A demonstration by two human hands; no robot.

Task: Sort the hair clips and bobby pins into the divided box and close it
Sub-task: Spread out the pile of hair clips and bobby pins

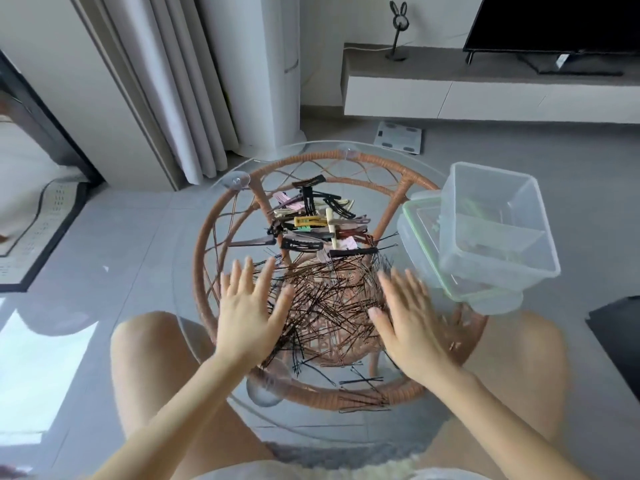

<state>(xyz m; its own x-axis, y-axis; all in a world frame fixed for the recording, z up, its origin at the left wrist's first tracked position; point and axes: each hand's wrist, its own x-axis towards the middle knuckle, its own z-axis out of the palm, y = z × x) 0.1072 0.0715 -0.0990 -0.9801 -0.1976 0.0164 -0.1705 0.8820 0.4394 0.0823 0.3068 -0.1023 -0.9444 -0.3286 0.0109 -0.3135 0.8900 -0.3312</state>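
Head view: grey tiled floor under a round glass table on a woven rattan frame. At 3 o'clock a clear plastic box sits on its green-edged lid. Coloured hair clips are heaped at 12, thin bobby pins scattered from centre to 6. The left hand and right hand flank the pins, fingers straight and spread.

I noted hair clips behind bobby pins on table | divided box atop lid, table's right | left hand at pins' left, right hand at their right
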